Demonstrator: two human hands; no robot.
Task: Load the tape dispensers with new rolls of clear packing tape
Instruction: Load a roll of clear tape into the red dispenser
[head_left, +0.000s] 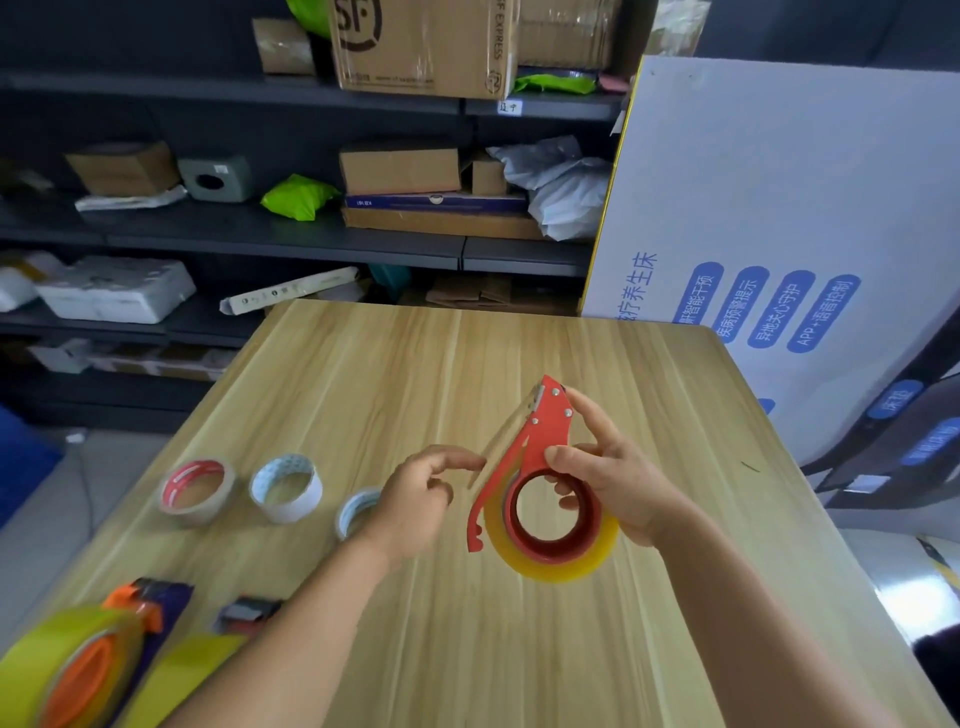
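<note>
My right hand holds a red tape dispenser above the wooden table, fingers through its hub and thumb on its side. A roll of clear yellowish packing tape sits on the dispenser's hub. A strip of clear tape runs from the roll up to the cutter head. My left hand hovers just left of the dispenser, fingers loosely curled, fingertips close to the tape strip; whether they touch it I cannot tell.
Three rolls lie in a row at the left: a red-cored roll, a white roll, another roll partly behind my left hand. Two loaded dispensers, an orange-cored one and another, lie at the near left corner. Shelves with boxes stand behind; a white carton stands at the right.
</note>
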